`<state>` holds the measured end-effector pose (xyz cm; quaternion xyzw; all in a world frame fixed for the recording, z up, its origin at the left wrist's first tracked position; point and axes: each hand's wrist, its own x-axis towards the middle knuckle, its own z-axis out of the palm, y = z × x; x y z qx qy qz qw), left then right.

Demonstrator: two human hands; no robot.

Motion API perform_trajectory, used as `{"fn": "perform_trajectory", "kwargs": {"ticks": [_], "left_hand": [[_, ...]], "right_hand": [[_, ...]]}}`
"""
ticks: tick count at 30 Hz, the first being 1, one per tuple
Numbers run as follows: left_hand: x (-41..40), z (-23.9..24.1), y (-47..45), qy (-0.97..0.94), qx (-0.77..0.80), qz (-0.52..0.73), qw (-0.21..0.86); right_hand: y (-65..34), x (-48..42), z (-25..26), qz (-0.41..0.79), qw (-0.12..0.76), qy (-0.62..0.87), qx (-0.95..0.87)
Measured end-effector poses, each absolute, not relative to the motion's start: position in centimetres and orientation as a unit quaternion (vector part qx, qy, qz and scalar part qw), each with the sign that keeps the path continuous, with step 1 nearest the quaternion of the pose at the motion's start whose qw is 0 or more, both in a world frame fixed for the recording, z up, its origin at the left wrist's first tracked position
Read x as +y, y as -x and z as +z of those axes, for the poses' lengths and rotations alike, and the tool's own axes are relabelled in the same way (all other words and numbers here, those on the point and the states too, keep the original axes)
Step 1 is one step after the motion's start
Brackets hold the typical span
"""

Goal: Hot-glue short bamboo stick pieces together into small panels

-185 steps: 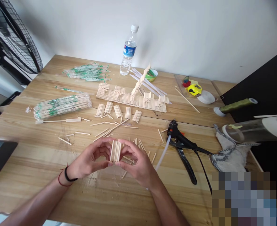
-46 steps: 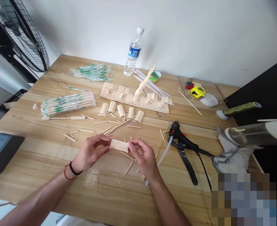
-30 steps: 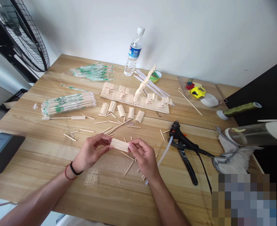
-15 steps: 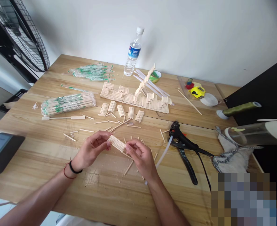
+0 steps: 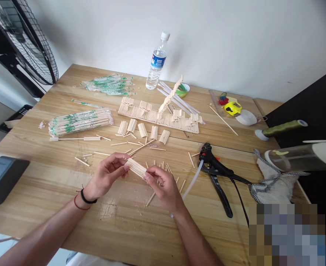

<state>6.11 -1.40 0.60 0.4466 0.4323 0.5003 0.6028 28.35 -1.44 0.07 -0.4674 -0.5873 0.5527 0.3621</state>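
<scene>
Between my two hands is a small panel of wooden sticks (image 5: 136, 167) laid side by side. My left hand (image 5: 110, 173) pinches its left end, and my right hand (image 5: 163, 183) pinches its right end; the panel is held above the table. Just beyond lie several similar small stick panels (image 5: 142, 130) in a row. Behind them stands a long stick-built model (image 5: 157, 115) with a slanting stick piece rising from its middle. Loose cut sticks (image 5: 151, 199) are scattered around my hands. A black hot glue gun (image 5: 216, 168) with a glue stick in it rests to the right.
Packs of wrapped chopsticks (image 5: 81, 122) lie at the left, near a dark box-like device (image 5: 6, 179). A water bottle (image 5: 155, 64) stands at the back. Toward the right are a yellow tape measure (image 5: 233, 108), a thread spool (image 5: 283, 129) and a cloth (image 5: 273, 183). A fan (image 5: 27, 40) is far left.
Both hands have shifted slightly left with the stick panel still between them. Other things on the table look unmoved.
</scene>
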Motion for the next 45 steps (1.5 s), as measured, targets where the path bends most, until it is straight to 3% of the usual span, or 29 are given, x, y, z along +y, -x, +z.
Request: {"fn": "perform_trajectory", "kwargs": {"ticks": [21,33,45], "left_hand": [[-1.5,0.2,-5.8,-0.469,0.439,0.483,0.596],[-2.5,0.2,-6.1,-0.626,0.418,0.414,0.512],[-3.0,-0.6,-6.3,-0.663,0.414,0.395,0.483]], "right_hand": [[-28.4,-1.5,0.5,0.547,0.352,0.462,-0.603],[-27.4,-1.8,1.5,0.561,0.341,0.420,-0.627],[-27.4,-2.8,3.2,0.508,0.256,0.438,-0.696]]}}
